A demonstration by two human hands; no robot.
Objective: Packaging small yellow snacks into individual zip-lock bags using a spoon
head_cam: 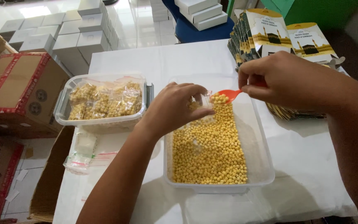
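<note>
Viewing from the head camera, the only view:

Left hand: left hand [175,107] pinches a small clear bag [201,101] open, held over the far end of the clear tub [262,166].
Right hand: right hand [284,79] grips the handle of an orange spoon [231,94], its bowl loaded with yellow pellets and touching the bag mouth.
Tub position: stands near the front edge of the white table [311,166], right of centre, filled with yellow pellets [210,153].
Filled stock: tray of packed bags [104,99] sits at the left edge of the table; empty zip bags [81,153] lie just in front of it.
Risk, spill: the bag mouth is narrow; a tilted spoon would likely drop pellets beside it. Over the tub the loss is harmless; past the tub rim they could roll off the table.
Risk, grip: a loosened pinch could let the bag collapse or fall into the pellets.
Risk, sleeve stack: printed card sleeves [270,35] at the far right corner lie near the right forearm and could be knocked.
</note>
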